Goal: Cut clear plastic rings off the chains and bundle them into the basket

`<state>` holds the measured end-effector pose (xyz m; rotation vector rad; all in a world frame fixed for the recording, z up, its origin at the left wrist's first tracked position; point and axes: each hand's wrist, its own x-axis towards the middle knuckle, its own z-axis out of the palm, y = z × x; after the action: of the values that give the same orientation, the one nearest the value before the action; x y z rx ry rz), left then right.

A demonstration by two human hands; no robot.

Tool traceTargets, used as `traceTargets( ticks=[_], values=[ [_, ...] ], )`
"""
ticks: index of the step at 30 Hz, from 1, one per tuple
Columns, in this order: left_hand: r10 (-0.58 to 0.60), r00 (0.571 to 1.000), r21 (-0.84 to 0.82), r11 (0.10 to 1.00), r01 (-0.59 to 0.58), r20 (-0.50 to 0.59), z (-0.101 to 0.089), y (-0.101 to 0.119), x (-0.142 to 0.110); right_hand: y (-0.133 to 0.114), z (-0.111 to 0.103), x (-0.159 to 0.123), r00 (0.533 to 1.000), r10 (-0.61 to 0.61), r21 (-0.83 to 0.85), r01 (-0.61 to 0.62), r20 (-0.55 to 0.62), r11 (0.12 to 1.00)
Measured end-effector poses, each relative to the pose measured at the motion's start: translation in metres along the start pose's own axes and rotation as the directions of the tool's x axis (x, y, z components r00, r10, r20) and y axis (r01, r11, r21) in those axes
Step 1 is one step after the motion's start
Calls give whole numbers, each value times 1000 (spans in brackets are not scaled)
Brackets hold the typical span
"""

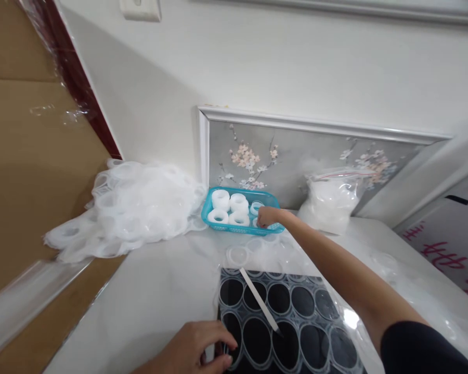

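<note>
My right hand (pixel 268 217) reaches into the right end of a blue plastic basket (pixel 273 200). Its fingers are bent downward and closed beside the translucent rings (pixel 256 208) there; what they grip is hidden. Stacks of white rings (pixel 239 202) fill the basket's left and middle. Near me, my left hand (pixel 203 347) rests at the left edge of a black sheet (pixel 278 298) under a clear layer with rows of round outlines. Its thumb and index finger are apart, with nothing visible between them. White tweezers (pixel 257 297) lie slanted across the sheet.
A large heap of translucent ring pieces (pixel 140 208) spreads at the left. Behind the right arm stands a filled zip bag (pixel 329 200). Loose clear rings (pixel 239 255) lie between basket and sheet. A framed flower picture (pixel 288 150) leans against the wall; cardboard (pixel 35 156) stands left.
</note>
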<state>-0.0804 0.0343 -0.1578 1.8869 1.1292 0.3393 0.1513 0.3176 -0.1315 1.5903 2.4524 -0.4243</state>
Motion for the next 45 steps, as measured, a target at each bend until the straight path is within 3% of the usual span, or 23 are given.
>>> traceTargets(
  ticks=[5, 8, 10, 12, 13, 16, 20, 25, 28, 31, 32, 34, 36, 38, 40, 43, 45],
  values=[
    [-38, 999, 2, 999, 38, 30, -2, 9, 0, -4, -17, -36, 976, 80, 27, -76, -204, 997],
    [-31, 999, 10, 999, 31, 36, -2, 9, 3, -18, -3, -81, 951, 82, 97, -55, -297, 994],
    [-56, 998, 50, 997, 54, 34, -1, 8, 7, -34, 22, -111, 970, 36, 165, 4, -239, 986],
    [-94, 995, 123, 988, 91, 22, 1, 6, 11, -49, 53, -134, 996, -18, 197, 35, -86, 980],
    [-112, 994, 168, 980, 108, 15, 3, 5, 12, -55, 68, -142, 1000, -21, 210, 23, -13, 977],
    [-125, 992, 310, 944, 114, 19, 8, 2, 14, -60, 102, -151, 998, -26, 343, 3, 62, 939],
    [-140, 989, 425, 899, 109, 41, 16, 4, 9, -52, 115, -152, 1000, -6, 479, 2, 9, 878],
    [-95, 995, 515, 854, 78, 6, 25, 7, 7, -42, 106, -167, 999, -35, 643, 5, 35, 766],
    [-28, 999, 581, 813, 43, -35, 28, 4, 8, -24, 97, -192, 986, 101, 749, 34, -134, 661],
    [107, 992, 640, 767, -42, -62, 27, -1, 8, 8, 98, -232, 879, 366, 882, 117, -305, 456],
    [177, 982, 644, 759, -96, -62, 25, -2, 8, 19, 103, -248, 857, 404, 891, 127, -320, 437],
    [318, 947, 630, 744, -222, -41, 20, -3, 8, 38, 119, -278, 874, 372, 865, 99, -311, 491],
    [422, 907, 609, 722, -330, -9, 13, -3, 11, 51, 139, -301, 880, 313, 761, 79, -357, 644],
    [481, 877, 613, 691, -383, 7, 8, -2, 15, 56, 159, -315, 870, 212, 542, 74, -446, 837],
    [513, 858, 637, 672, -377, -34, 6, 2, 21, 56, 175, -317, 857, 61, 275, 96, -512, 957],
    [518, 826, 671, 697, -255, -224, 9, 11, 28, 56, 186, -309, 809, -174, -2, 210, -561, 978],
    [562, 758, 704, 682, -198, -332, 12, 18, 28, 58, 187, -303, 739, -273, -83, 284, -616, 955]
  ],
)
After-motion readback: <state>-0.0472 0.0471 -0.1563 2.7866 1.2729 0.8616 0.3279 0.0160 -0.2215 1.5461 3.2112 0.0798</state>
